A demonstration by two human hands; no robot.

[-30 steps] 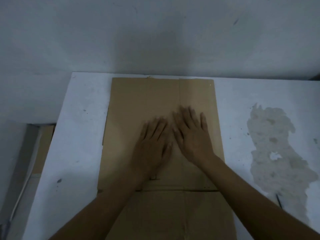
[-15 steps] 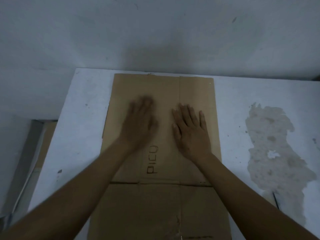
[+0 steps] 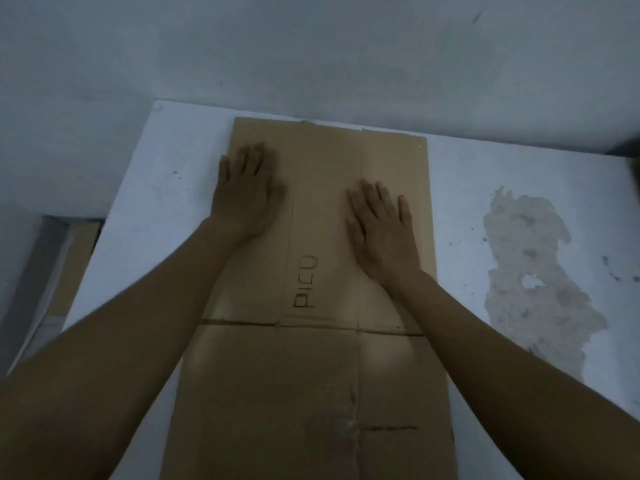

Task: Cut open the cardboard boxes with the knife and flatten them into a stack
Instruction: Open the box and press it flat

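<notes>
A flattened brown cardboard box point(image 3: 322, 368) lies lengthwise on the white table point(image 3: 138, 216), reaching from the wall toward me. "PICO" is written on its middle panel. My left hand point(image 3: 247, 192) presses flat on the far left part of the cardboard, fingers straight, near its left edge. My right hand point(image 3: 381, 226) lies flat on the right panel, fingers spread. No knife is visible.
A grey wall point(image 3: 311, 57) rises just behind the table. A large patch of worn paint point(image 3: 533, 271) marks the table on the right. Left of the table, lower down, more cardboard point(image 3: 74, 261) stands beside a pale upright edge.
My left hand slid away from the right hand, up and left across the cardboard, uncovering the "PICO" writing. My right hand stayed in place on the right panel.
</notes>
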